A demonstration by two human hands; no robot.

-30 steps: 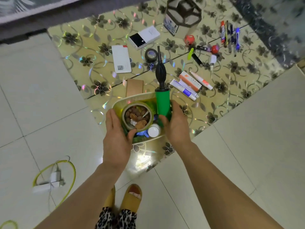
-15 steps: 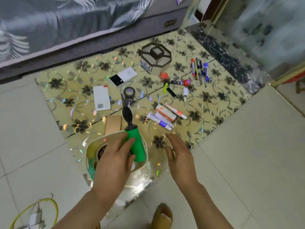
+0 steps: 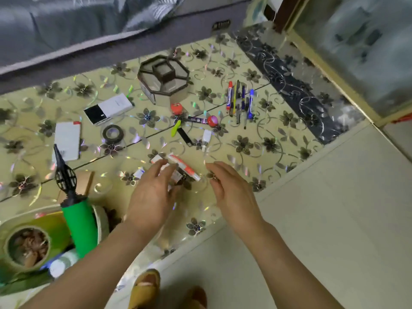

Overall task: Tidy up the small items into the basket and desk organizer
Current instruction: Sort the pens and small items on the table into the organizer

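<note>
The pale basket [image 3: 100, 221] sits at the lower left, holding a green hand pump [image 3: 79, 228], a wide tape roll [image 3: 13, 259] and a small white bottle [image 3: 61, 265]. The dark octagonal desk organizer [image 3: 163, 80] stands at the back of the flowered mat. Several pens [image 3: 240, 101] lie to its right. White and orange ointment boxes [image 3: 186, 167] lie in the middle. My left hand [image 3: 151, 195] hovers over them with fingers spread, blurred. My right hand [image 3: 231, 192] is open just to their right, holding nothing.
On the mat lie a white power bank [image 3: 66, 139], a white and black box [image 3: 109, 109], a black tape roll [image 3: 113, 133], a brown card [image 3: 82, 181], red balls [image 3: 176, 108], a black lighter [image 3: 185, 137] and a small white tube [image 3: 206, 138]. Bed at the back, glass door on the right.
My left hand let go of the green pump and left the basket, moving right to the ointment boxes. My right hand moved forward beside them. The view swung right.
</note>
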